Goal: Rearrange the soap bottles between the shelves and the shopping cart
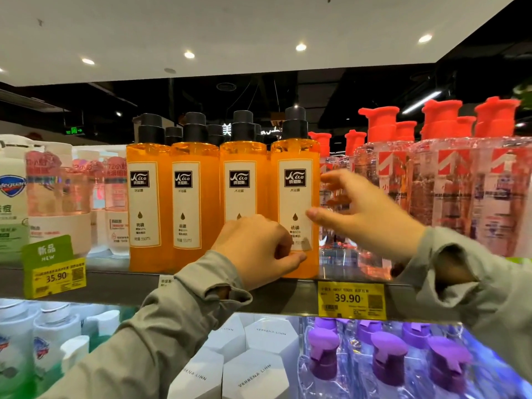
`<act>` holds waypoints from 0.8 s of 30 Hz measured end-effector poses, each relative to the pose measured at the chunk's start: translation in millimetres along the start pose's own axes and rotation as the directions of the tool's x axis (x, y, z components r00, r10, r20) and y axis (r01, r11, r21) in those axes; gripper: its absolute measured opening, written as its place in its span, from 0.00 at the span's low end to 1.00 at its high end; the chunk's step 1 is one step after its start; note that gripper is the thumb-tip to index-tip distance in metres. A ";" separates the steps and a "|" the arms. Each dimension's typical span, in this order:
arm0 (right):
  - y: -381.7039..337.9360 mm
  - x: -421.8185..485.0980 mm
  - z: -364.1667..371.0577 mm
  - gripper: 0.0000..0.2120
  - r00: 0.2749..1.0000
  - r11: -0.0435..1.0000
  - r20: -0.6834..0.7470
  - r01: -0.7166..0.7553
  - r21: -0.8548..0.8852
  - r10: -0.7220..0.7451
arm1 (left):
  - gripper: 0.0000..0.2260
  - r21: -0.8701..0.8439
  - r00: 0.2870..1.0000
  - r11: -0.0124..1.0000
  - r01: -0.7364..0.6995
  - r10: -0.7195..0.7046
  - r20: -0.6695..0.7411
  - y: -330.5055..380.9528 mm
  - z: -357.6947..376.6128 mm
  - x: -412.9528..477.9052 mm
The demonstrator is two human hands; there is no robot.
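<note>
Hands at orange bottle [296, 151].
Left hand [256, 249] curled at its 7 o'clock, grip unclear; right hand [362, 214] spread at 3 o'clock.

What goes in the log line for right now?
item: rightmost orange bottle, upright on shelf | left hand: curled at its base | right hand: thumb on label, fingers spread
</note>
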State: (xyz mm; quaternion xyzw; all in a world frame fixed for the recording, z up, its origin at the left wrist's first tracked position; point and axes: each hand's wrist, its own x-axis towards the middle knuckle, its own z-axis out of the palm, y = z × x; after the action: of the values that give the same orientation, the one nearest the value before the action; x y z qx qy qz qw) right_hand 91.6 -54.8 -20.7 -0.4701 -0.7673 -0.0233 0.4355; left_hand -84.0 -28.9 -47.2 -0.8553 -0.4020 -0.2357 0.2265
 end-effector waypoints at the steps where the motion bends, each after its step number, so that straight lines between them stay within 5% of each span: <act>1: -0.3 0.8 -9.1 0.25 0.998 0.998 -0.046 0.031 -0.061 -0.034 | 0.19 0.004 1.000 1.000 -0.006 0.006 -0.016 -0.3 0.8 -0.2; 6: 5.1 -1.9 -50.9 0.09 0.865 0.898 -0.316 0.282 -0.339 -0.391 | 0.18 -0.078 0.975 0.989 -0.123 0.106 -0.193 3.4 5.6 -1.1; 8: 10.7 -0.5 -62.2 0.09 0.840 0.870 -0.344 0.264 -0.415 -0.419 | 0.19 -0.116 0.945 0.973 -0.201 0.161 -0.283 8.9 6.3 4.3; 12: 13.6 19.1 -78.6 0.11 0.851 0.873 -0.364 0.197 -0.446 -0.378 | 0.14 -0.120 0.956 0.950 -0.287 0.277 -0.092 34.2 1.8 20.7; 16: -1.8 46.2 -90.8 0.14 0.883 0.882 -0.296 0.223 -0.414 -0.363 | 0.12 -0.191 0.943 0.938 -0.289 0.313 0.114 48.3 6.1 31.4; 20: -15.3 81.2 -103.9 0.13 0.984 0.921 -0.076 0.124 -0.368 -0.163 | 0.11 -0.350 0.965 0.918 -0.186 0.237 0.109 46.0 8.1 37.3; 24: -20.8 94.7 -102.2 0.11 0.991 0.896 0.110 0.115 -0.429 -0.075 | 0.11 -0.409 0.984 0.907 -0.102 0.152 0.092 47.3 4.7 41.7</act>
State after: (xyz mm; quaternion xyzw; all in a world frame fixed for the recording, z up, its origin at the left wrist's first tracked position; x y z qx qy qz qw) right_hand 125.4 -45.5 115.8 -0.5179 -0.7837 -0.1936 0.2831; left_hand -21.8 -29.2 -35.8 -0.9207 -0.3013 -0.2455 0.0355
